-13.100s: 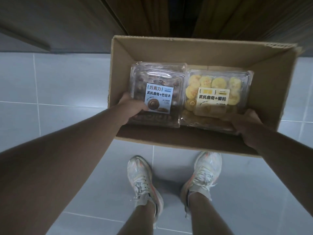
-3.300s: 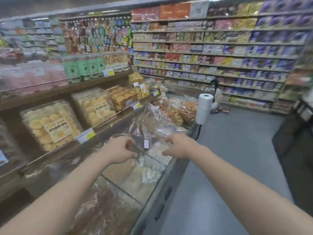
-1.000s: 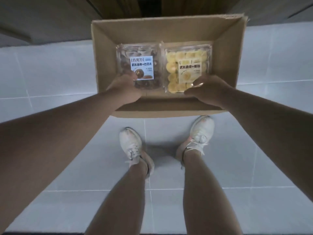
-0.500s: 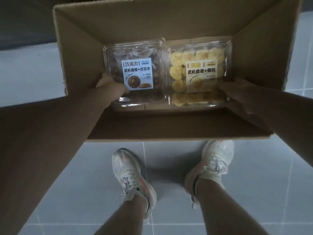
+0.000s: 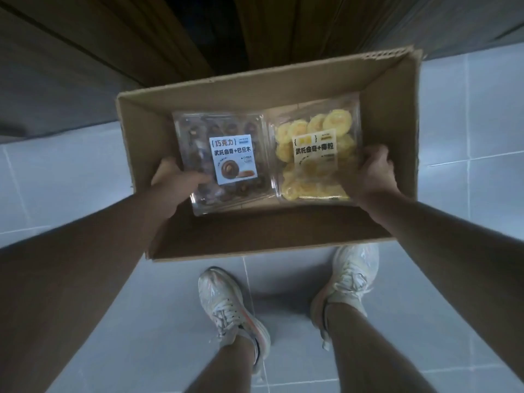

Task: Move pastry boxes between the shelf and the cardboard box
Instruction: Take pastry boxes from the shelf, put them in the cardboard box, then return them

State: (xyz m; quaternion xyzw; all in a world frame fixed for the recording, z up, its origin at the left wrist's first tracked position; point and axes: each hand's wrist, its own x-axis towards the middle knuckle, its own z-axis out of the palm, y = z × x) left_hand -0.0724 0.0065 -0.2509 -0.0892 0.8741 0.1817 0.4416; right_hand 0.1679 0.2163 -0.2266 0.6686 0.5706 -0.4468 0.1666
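The left hand (image 5: 173,180) grips the near left corner of the chocolate pastry box (image 5: 226,163), fingers hidden beneath it. Touching it on the right, the yellow pastry box (image 5: 314,154) is gripped by the right hand (image 5: 371,174), fingertips curled over its edge. Both sit inside the cardboard box (image 5: 255,89); its floor is mostly hidden.

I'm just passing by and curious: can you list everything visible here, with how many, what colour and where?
cardboard box: one, brown, open, on the floor before the feet
chocolate pastry box: one, clear with dark pastries, left in the cardboard box
yellow pastry box: one, clear with yellow pastries, right in the cardboard box
tiled floor: grey
wooden panels: brown, beyond the box
shoes: two, whitish
left hand: one, grip on the chocolate pastry box
right hand: one, grip on the yellow pastry box
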